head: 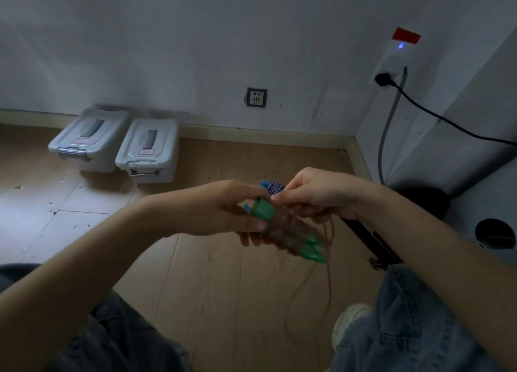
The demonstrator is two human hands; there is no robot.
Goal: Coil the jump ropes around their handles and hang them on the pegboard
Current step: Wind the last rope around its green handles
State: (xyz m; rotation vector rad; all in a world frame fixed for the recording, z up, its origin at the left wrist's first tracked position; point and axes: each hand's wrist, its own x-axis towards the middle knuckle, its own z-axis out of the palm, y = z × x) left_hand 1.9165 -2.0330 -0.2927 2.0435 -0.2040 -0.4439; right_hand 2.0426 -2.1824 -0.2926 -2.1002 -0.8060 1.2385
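Coiling step in hand, judged from the pose: left hand [223,208] is closed around a pair of green handles [282,229] held side by side, while right hand [316,195] pinches the thin reddish rope [329,271] close to the handles' upper end. Bundle sits in mid-air between the two hands, above the wooden floor [223,301]. Handles look clear-bodied with green caps; several turns of rope appear wound on them, slightly blurred. A slack length hangs from the right hand down toward the floor, so winding is not finished. A second, blue patterned handle [272,187] shows behind the fingers; who grips it cannot be told. Next move likely calls for taking up the slack evenly, keeping tension. No pegboard visible.
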